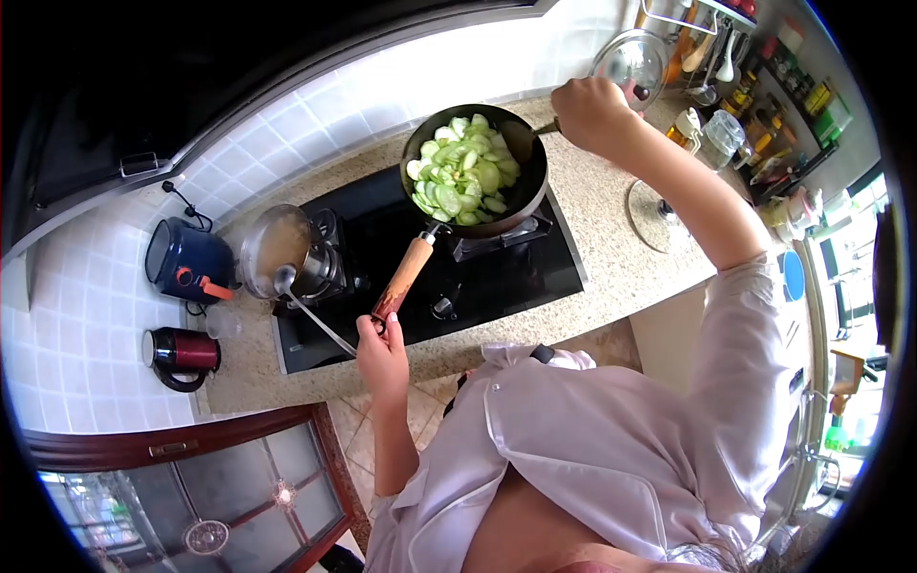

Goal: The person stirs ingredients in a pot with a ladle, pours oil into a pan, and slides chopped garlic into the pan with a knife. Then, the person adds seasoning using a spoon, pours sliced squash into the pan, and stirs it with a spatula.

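Note:
Sliced pale-green vegetable pieces point(463, 167), which look like cucumber or squash, are heaped in the left and middle of a dark wok point(540, 186) on the hob. My left hand point(383, 358) is closed round the end of the wok's wooden handle point(405, 275). At the wok's right rim, my right hand point(594, 113) is a fist round the handle of a spatula point(521, 141). The spatula's blade lies inside the wok, against the right wall, beside the slices. A metal ladle point(320, 323) rests across a pot, its handle end close to my left hand.
A pot point(253, 253) with cloudy contents stands on the left burner of the black hob point(382, 229). Left are a dark blue appliance point(186, 258) and a red kettle point(191, 350). Glass lids point(630, 62), jars point(723, 134) and hanging utensils point(702, 48) are at right.

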The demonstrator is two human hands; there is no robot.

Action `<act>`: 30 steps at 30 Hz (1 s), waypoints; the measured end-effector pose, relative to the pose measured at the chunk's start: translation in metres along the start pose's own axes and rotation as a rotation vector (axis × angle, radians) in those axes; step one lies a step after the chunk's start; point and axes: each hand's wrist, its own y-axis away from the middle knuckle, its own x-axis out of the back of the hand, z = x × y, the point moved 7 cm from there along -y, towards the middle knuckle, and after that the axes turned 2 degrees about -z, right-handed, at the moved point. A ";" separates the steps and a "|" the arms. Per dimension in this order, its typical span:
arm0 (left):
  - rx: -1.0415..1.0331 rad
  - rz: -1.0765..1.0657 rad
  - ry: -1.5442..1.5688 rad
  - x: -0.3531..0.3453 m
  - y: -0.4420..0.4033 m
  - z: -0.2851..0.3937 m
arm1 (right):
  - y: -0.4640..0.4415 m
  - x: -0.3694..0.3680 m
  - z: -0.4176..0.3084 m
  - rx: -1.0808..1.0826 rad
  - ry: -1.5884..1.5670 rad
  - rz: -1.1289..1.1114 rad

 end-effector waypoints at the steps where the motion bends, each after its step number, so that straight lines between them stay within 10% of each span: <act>1: 0.004 0.009 0.001 0.001 -0.001 0.001 | -0.014 -0.005 0.007 0.007 0.002 0.007; 7: -0.015 -0.016 0.000 0.001 0.001 0.004 | -0.054 -0.092 0.033 -0.070 -0.606 -0.299; 10: -0.046 -0.025 0.011 -0.001 0.000 0.001 | -0.040 -0.090 0.001 0.208 -0.661 0.027; 22: -0.037 -0.017 0.014 -0.004 0.001 -0.003 | 0.094 0.034 -0.005 0.408 -0.298 0.276; 30: -0.051 -0.017 0.018 -0.003 0.003 0.000 | 0.040 -0.017 -0.047 0.282 0.000 0.074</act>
